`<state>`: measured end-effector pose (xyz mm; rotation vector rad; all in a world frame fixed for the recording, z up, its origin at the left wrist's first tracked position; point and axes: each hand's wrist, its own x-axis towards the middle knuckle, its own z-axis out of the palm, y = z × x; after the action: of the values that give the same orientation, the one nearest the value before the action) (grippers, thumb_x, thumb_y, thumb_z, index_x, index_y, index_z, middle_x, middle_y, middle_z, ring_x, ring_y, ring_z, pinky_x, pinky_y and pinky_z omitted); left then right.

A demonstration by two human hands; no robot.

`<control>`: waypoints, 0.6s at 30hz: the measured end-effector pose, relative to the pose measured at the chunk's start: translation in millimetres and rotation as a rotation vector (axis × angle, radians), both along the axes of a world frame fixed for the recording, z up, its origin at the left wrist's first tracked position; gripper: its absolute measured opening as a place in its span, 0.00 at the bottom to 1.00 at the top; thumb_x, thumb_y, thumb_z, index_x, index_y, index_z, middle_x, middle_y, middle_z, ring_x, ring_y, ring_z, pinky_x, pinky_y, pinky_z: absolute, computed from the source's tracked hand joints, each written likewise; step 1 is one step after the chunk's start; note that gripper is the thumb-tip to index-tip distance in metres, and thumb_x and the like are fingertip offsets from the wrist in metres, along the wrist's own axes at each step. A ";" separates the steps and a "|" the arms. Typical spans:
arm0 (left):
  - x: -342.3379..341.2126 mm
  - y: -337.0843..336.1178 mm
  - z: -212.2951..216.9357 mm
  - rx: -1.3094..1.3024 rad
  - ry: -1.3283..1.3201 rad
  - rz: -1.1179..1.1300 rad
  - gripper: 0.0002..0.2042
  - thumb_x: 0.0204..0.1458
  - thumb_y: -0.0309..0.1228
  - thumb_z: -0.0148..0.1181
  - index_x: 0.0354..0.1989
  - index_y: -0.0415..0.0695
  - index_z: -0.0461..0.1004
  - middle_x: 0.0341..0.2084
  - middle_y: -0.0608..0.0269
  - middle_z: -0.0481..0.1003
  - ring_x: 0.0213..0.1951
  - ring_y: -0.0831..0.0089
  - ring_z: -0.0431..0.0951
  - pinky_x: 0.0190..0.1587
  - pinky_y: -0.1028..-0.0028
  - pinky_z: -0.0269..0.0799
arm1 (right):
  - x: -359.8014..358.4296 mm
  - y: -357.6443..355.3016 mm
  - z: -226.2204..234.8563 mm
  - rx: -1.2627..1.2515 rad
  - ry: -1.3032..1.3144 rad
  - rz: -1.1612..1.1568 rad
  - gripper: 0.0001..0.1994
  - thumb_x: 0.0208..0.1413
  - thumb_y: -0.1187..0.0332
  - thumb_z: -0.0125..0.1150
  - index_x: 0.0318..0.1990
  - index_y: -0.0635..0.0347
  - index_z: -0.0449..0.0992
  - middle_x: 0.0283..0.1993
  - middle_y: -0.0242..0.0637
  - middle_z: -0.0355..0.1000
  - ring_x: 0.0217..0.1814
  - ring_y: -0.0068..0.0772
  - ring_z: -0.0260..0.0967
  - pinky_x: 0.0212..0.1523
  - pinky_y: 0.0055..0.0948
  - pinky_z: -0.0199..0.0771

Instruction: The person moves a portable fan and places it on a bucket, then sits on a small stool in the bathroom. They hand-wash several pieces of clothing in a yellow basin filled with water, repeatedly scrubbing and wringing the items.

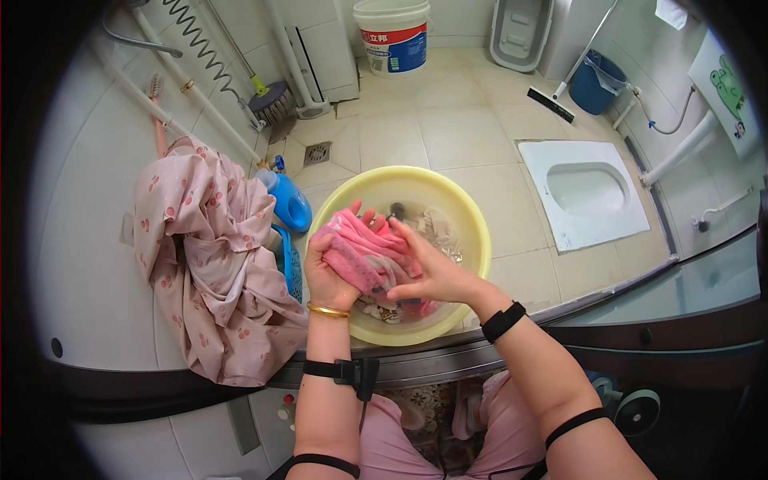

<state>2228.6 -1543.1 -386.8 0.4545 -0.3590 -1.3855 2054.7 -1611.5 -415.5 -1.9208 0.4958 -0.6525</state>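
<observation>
A wet, bunched pink cloth (364, 254) with a paler, greyish patch is held over the yellow basin (480, 256). My left hand (330, 276), a gold bangle at its wrist, is closed round the cloth's left side with the fingertips curled over the top. From the right, my right hand (436, 268) grips the bundle between its widely parted thumb and fingers. Below, cloudy water in the basin covers part of several pale and dark pieces of laundry (436, 232). The kind of pink garment cannot be made out.
A pink cherry-print cloth (220, 264) hangs at the left, beside a blue detergent bottle (288, 200) and a blue basket (290, 260). A squat toilet (588, 196) lies to the right. Farther back stand a white bucket (392, 40), a brush (272, 100) and a blue bin (596, 84).
</observation>
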 end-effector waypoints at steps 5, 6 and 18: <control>4.2 2.5 1.0 -0.064 -0.038 -0.001 0.32 0.47 0.34 0.51 0.61 0.34 0.52 0.59 0.50 0.59 0.62 0.54 0.56 0.65 0.56 0.49 | -6.6 -9.9 -23.6 -0.029 0.160 -0.056 0.27 0.40 0.62 0.66 0.49 0.63 0.68 0.42 0.47 0.67 0.48 0.45 0.65 0.50 0.36 0.64; 5.2 2.0 -0.7 -0.068 -0.039 0.060 0.32 0.46 0.32 0.52 0.61 0.35 0.53 0.59 0.52 0.59 0.62 0.55 0.56 0.65 0.56 0.49 | -10.7 -15.7 -30.2 0.051 0.195 -0.080 0.22 0.41 0.63 0.65 0.44 0.64 0.72 0.36 0.45 0.68 0.42 0.43 0.66 0.46 0.35 0.65; 18.6 -6.8 -107.7 0.349 0.289 -0.032 0.14 0.55 0.42 0.51 0.44 0.47 0.70 0.41 0.59 0.74 0.44 0.65 0.74 0.50 0.63 0.70 | 66.5 71.1 13.1 -0.497 -0.050 -0.495 0.13 0.42 0.64 0.64 0.31 0.60 0.68 0.33 0.46 0.67 0.35 0.46 0.68 0.34 0.40 0.66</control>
<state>2247.2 -1549.9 -494.5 0.5249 0.1147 -1.5266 2121.1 -1540.4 -402.4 -2.2493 0.8513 -1.2322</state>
